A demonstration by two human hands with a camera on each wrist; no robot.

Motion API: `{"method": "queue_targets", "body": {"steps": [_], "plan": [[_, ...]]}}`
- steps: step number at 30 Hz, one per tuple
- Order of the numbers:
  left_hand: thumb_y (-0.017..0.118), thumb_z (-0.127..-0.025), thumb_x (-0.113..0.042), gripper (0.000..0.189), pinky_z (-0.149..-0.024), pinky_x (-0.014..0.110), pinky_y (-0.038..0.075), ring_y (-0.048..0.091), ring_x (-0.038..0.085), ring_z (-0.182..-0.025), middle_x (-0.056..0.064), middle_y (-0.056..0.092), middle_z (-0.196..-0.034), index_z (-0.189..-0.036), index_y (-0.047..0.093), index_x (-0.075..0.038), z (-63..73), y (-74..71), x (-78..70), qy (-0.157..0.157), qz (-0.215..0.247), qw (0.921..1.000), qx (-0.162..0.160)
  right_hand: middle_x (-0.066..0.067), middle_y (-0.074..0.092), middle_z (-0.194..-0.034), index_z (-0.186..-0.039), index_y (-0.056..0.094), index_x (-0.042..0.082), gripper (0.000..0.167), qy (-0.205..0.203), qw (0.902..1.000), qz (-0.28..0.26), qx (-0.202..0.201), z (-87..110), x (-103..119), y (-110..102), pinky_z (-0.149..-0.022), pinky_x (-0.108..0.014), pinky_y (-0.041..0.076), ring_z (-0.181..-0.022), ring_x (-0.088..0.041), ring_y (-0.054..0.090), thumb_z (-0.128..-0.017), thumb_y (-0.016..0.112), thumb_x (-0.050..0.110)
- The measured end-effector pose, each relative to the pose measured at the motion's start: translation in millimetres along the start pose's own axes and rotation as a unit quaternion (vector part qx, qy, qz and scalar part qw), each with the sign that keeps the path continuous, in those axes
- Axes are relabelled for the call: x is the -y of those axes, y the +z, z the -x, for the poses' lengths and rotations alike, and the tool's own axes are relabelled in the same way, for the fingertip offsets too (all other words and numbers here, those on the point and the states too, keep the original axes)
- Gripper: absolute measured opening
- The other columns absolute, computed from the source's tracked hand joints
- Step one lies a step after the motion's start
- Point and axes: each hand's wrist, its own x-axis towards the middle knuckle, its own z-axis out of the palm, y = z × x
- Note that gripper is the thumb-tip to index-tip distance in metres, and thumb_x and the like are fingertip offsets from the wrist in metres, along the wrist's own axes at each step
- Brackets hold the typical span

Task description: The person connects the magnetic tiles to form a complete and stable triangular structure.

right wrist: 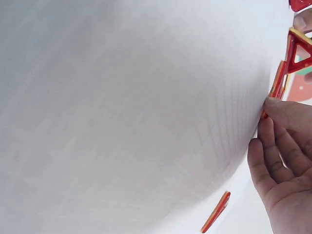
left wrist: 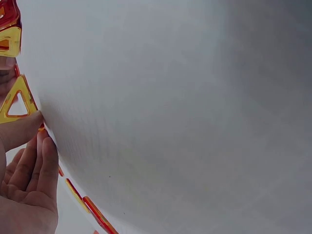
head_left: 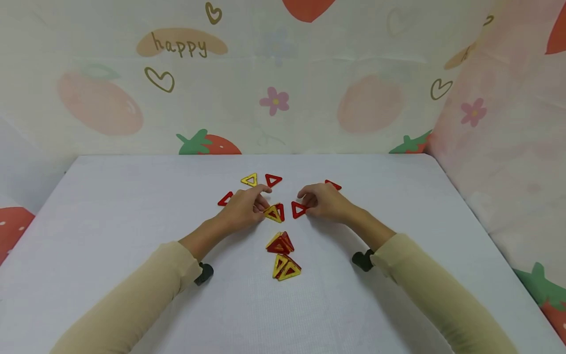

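My left hand pinches a yellow triangular magnetic tile between thumb and fingers. The tile stands tilted, with a red triangular tile against it on the right. Across a small gap, my right hand pinches another red triangular tile by its edge, close to the table. Nearer to me stand two small pyramids of joined tiles: a mostly red one and, just in front, a yellow-faced one. How the tiles at my left hand are joined is partly hidden.
Beyond my hands lie a loose yellow triangle and a red triangle. Another red triangle is partly covered by my left hand, and one more red triangle lies behind my right hand. All rest on a white-covered table.
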Motion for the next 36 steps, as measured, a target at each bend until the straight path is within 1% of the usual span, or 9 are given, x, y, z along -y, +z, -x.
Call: {"method": "queue_targets", "body": {"steps": [8, 17, 26, 36], "plan": [[0.07, -0.087, 0.003, 0.05, -0.086, 0.032, 0.056, 0.064, 0.02, -0.09, 0.01, 0.071, -0.102, -0.134, 0.053, -0.001, 0.1, 0.2, -0.7, -0.005, 0.001, 1.0, 0.002, -0.006, 0.071, -0.1, -0.117, 0.068, 0.002, 0.031, -0.007, 0.9999, 0.006, 0.003, -2.4, 3.6, 2.2, -0.086, -0.031, 0.056, -0.091, -0.019, 0.065, -0.086, 0.073, 0.0], [0.071, -0.087, 0.003, 0.051, -0.086, 0.032, 0.056, 0.065, 0.02, -0.09, 0.009, 0.071, -0.102, -0.135, 0.053, -0.002, -0.2, 0.5, 0.0, -0.004, 0.001, 1.0, 0.001, -0.006, 0.07, -0.098, -0.116, 0.068, 0.002, 0.03, -0.014, 0.9999, 0.001, 0.008, -4.4, 6.6, 3.9, -0.084, -0.031, 0.056, -0.089, -0.019, 0.064, -0.086, 0.073, 0.0], [0.071, -0.088, 0.003, 0.051, -0.087, 0.033, 0.056, 0.065, 0.02, -0.09, 0.009, 0.07, -0.102, -0.135, 0.052, -0.002, 0.1, -0.3, -0.5, -0.007, 0.005, 1.0, 0.003, -0.007, 0.07, -0.099, -0.115, 0.069, 0.001, 0.03, -0.029, 0.9995, -0.006, 0.007, -5.9, 10.2, 7.0, -0.085, -0.03, 0.057, -0.09, -0.018, 0.065, -0.086, 0.073, -0.001], [0.071, -0.088, 0.002, 0.05, -0.086, 0.032, 0.056, 0.065, 0.02, -0.089, 0.009, 0.071, -0.101, -0.134, 0.053, -0.002, -0.9, 1.0, 0.1, -0.009, 0.001, 1.0, 0.001, -0.007, 0.07, -0.1, -0.116, 0.068, 0.001, 0.031, -0.032, 0.9995, -0.004, 0.007, -6.1, 12.6, 9.3, -0.086, -0.029, 0.056, -0.09, -0.018, 0.065, -0.086, 0.073, -0.002]]}}
